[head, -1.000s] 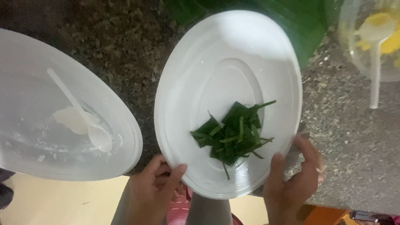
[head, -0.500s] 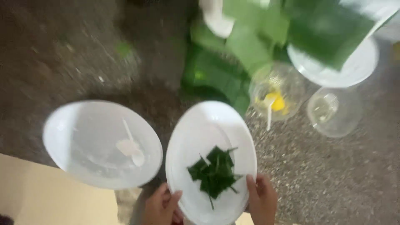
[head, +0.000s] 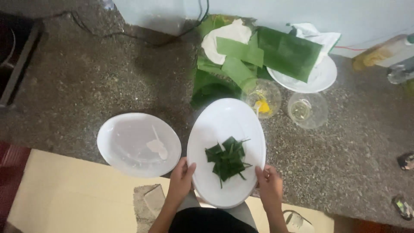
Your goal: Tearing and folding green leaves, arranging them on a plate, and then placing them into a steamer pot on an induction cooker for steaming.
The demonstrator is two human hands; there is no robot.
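A person's left hand (head: 180,181) and right hand (head: 269,185) clasp the near rim of a white oval plate (head: 226,129), fingers curled over its two lower edges, above a speckled stone floor (head: 108,82). The plate's long axis runs away from the person, tilted slightly right; a small heap of cut green leaf strips (head: 227,160) lies in its near half. Just left, a second white oval plate (head: 129,138) holds a white plastic spoon (head: 158,144) and a pale smear. Beyond the held plate sit a clear bowl with yellow contents (head: 264,98) and a clear bowl (head: 307,110), apparently empty. Behind them, folded banana leaves (head: 284,51) drape over a white round plate (head: 321,77). A yellowish plastic bottle (head: 381,54) lies at the far right by the wall.
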